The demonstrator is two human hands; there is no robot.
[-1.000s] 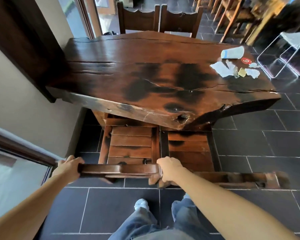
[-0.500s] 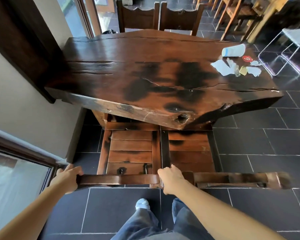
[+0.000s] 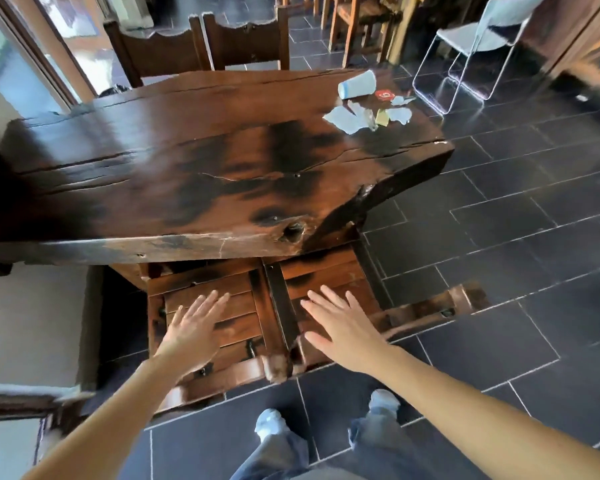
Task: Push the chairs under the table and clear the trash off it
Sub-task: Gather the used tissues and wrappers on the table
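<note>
Two chairs (image 3: pixel 243 306), judged heavy and stiff, are being observed at the table's (image 3: pixel 187 168) near edge, seats partly under it, with the left hand (image 3: pixel 191 327) and right hand (image 3: pixel 343 323) being held spread-fingered above them, gripping nothing, the back rails (image 3: pixel 426 308) being recommended as holds and light trash (image 3: pixel 361 116) being noted at the far right corner beside open floor (image 3: pixel 499 237).

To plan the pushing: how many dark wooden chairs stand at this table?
4. Far left chair and far right chair stand beyond the table; near left chair and near right chair at its near edge. More may hide under it.
</note>
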